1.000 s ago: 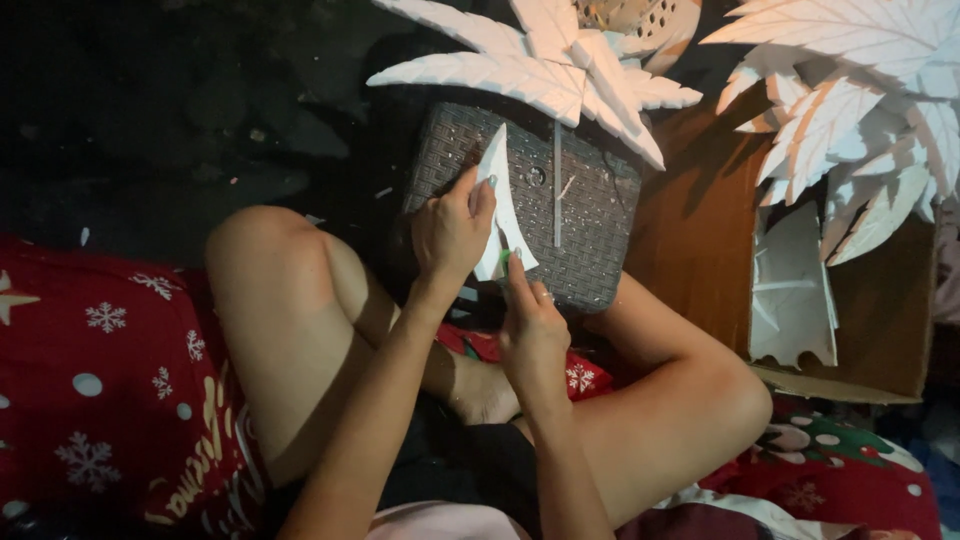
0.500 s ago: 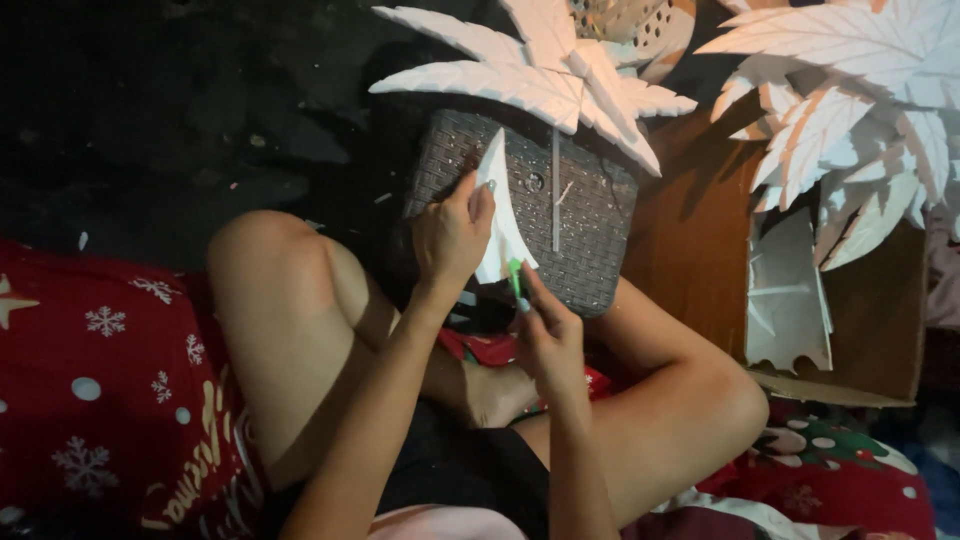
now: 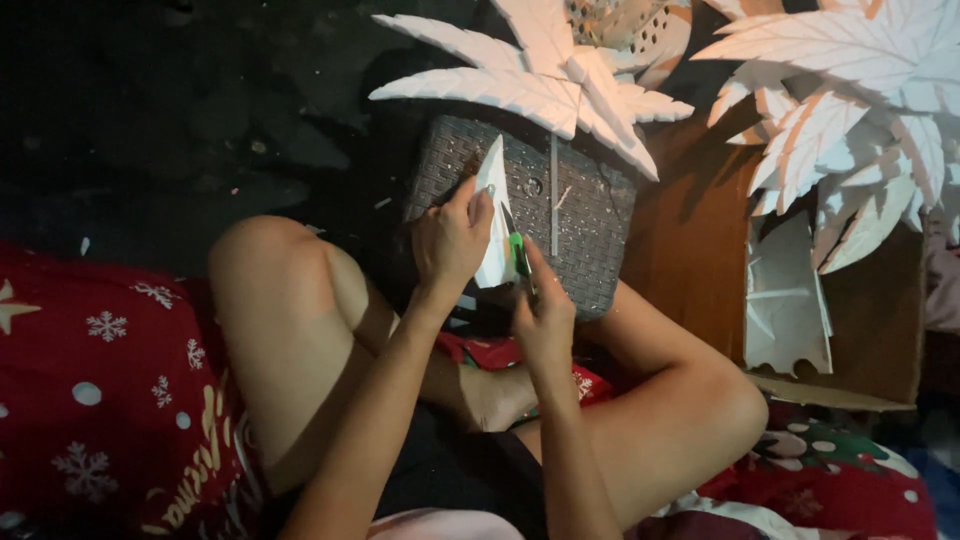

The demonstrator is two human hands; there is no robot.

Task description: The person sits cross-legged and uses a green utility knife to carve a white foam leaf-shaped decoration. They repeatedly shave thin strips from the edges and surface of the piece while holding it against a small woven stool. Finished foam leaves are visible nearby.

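Note:
My left hand [image 3: 452, 238] pinches a thin, pointed white foam piece [image 3: 493, 215] and holds it upright over a dark woven stool [image 3: 580, 225]. My right hand [image 3: 545, 315] grips a green-handled cutter [image 3: 519, 255] whose blade rests against the right edge of the foam piece. Both hands sit above my crossed bare legs, with my knees to either side.
Large white foam leaf shapes [image 3: 545, 85] lie on the stool's far side, and more [image 3: 850, 90] overlap an open cardboard box [image 3: 880, 330] at the right, which holds white foam offcuts [image 3: 785, 300]. A red snowflake-patterned blanket [image 3: 100, 400] covers the floor beneath me. Dark ground lies at the upper left.
My right hand has moved up along the foam piece's right edge, and the green cutter now shows against it. My left hand has barely shifted.

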